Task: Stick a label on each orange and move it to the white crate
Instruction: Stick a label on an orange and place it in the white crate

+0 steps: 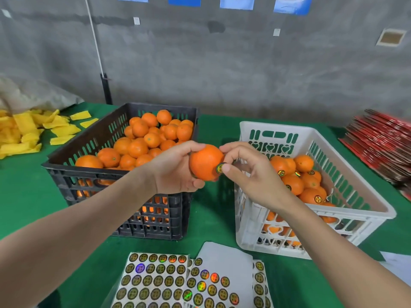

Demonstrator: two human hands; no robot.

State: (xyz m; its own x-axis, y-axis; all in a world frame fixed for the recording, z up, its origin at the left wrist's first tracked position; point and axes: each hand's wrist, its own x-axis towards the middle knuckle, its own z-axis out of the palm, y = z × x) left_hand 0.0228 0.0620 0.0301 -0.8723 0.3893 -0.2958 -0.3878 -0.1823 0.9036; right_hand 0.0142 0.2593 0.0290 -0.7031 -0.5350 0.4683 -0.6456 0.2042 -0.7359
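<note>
My left hand (pixel 175 167) grips an orange (pixel 204 162) in the air between the two crates. My right hand (pixel 246 172) presses a round holographic label (pixel 220 168) onto the orange's right side with thumb and forefinger. The black crate (pixel 93 176) on the left holds several unlabelled oranges (pixel 144 138). The white crate (pixel 355 196) on the right holds several labelled oranges (pixel 298 176). Label sheets (pixel 160 281) lie on the green table in front of me.
A pile of yellow foam sleeves (pixel 29 130) lies at the far left. Red flat cartons (pixel 382 145) are stacked at the far right. A black pole (pixel 106 87) stands behind the black crate against a grey wall. White paper (pixel 395 263) lies near the right edge.
</note>
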